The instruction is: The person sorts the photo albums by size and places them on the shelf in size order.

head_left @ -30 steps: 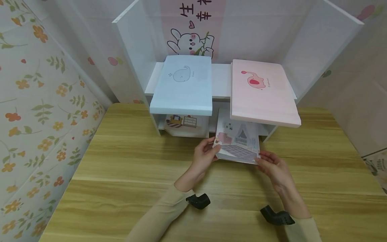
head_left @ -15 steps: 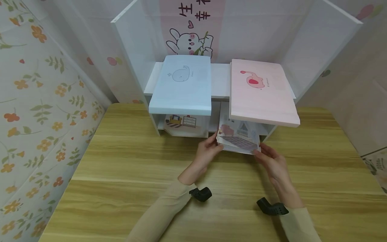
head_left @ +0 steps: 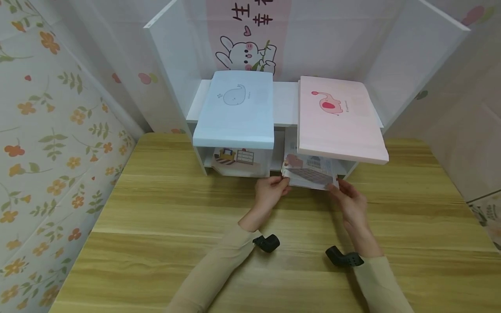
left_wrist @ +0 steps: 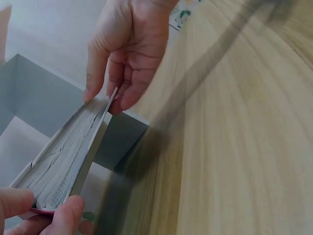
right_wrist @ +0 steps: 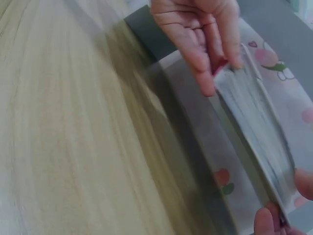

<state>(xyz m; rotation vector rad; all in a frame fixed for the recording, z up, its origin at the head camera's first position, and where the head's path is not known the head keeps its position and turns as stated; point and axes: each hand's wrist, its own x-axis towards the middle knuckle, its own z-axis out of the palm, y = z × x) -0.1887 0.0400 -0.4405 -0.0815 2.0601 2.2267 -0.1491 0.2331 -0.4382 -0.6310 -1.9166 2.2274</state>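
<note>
A thick book (head_left: 309,174) with a room picture and a barcode on its cover lies partly inside the lower right part of the white shelf (head_left: 285,104). My left hand (head_left: 269,193) pinches its near left corner, thumb on top. At the near right corner my right hand (head_left: 351,202) pinches it too. The left wrist view shows the page edges of the book (left_wrist: 68,152) between both hands. Its far end is hidden under a pink book (head_left: 340,117) with an elephant, which overhangs from the upper shelf.
A light blue book (head_left: 238,108) with a whale overhangs the upper shelf on the left. Below it another printed book (head_left: 238,163) lies in the lower left part. Tall white side panels (head_left: 176,61) flank the shelf. Wooden table (head_left: 156,217) lies in front.
Both hands have moved forward, pushing the held book deeper into the lower right part of the shelf. Less of its cover shows now. The other books stay where they were.
</note>
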